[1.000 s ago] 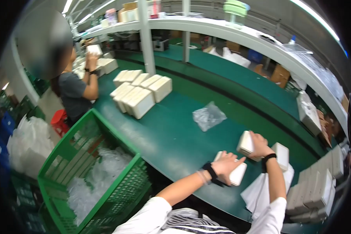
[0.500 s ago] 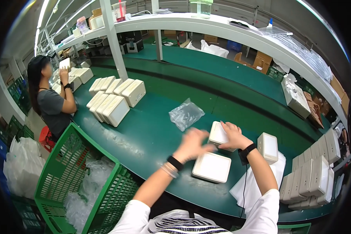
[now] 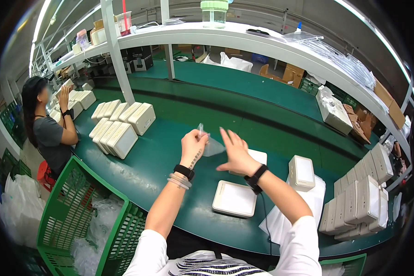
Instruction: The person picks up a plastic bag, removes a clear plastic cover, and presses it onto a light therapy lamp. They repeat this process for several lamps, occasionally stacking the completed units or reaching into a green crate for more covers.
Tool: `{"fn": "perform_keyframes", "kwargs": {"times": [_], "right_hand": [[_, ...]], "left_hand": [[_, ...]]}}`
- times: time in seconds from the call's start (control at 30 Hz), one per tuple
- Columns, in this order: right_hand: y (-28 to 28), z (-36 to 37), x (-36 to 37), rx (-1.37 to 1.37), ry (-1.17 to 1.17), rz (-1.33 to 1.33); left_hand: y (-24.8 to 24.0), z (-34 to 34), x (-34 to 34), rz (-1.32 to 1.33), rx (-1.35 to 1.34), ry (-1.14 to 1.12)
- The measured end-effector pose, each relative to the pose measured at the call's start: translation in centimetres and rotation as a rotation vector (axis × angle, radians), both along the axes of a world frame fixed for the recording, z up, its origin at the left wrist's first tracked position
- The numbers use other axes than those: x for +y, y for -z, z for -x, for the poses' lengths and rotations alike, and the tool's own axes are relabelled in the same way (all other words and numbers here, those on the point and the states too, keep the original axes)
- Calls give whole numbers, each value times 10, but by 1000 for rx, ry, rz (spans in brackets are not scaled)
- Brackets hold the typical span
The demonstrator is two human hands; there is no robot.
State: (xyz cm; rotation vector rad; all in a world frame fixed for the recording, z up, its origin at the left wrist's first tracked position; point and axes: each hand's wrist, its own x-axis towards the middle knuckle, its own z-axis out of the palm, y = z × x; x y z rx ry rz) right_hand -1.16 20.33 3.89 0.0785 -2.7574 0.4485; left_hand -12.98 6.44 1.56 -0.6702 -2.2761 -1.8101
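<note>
"Nearest?"
"A white-faced cream box (image 3: 234, 198), flat on the surface (image 3: 165, 193) near twelve o'clock."
"And the hands?"
"Farther out at twelve, the left hand (image 3: 193, 146) pinches a clear plastic bag (image 3: 212, 147). The right hand (image 3: 238, 155) spreads wide beside it, partly covering a second box (image 3: 258, 158)."
"Technique?"
"I'd grip only the rim; thin film probably creases easily."

- Head camera: worn on the person's head, the left one of a side-by-side pair.
- It faces forward and down across the green counter (image 3: 154, 158).
- The left hand (image 3: 192, 146) and right hand (image 3: 238, 155) show near, around mid-view, forearms (image 3: 164, 211) rising from the lower edge.
- The co-worker (image 3: 50, 131) at left is farther off.
- The wide fisheye lens bows the shelf (image 3: 184, 35) across the top.
</note>
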Motion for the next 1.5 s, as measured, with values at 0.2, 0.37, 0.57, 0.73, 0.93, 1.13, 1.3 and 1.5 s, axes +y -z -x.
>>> {"fn": "perform_keyframes", "kwargs": {"times": [0.2,0.37,0.57,0.73,0.93,1.13,1.3,1.5], "right_hand": [[-1,18,-19,-39,-221,452],[-45,-10,-39,45,-240,1292],[-54,-28,-41,-4,-664,1460],[-61,-29,-38,-147,-1038,1884],[-37,-71,-60,-627,-791,656],[-96,-68,-29,-53,-844,1857],[-123,-76,-23,54,-819,1244],[-125,-86,-54,-67,-807,1284]], "left_hand": [[-74,-65,-42,-408,-49,301],[-41,-102,-80,-658,-493,93],[-15,-131,-77,-842,-804,658],[-3,-145,-84,-893,-941,907],[-20,-165,-110,-1022,-863,852],[-22,-179,-112,-1076,-903,888],[-20,-180,-112,-1010,-893,948],[-14,-183,-121,-848,-925,918]]}}
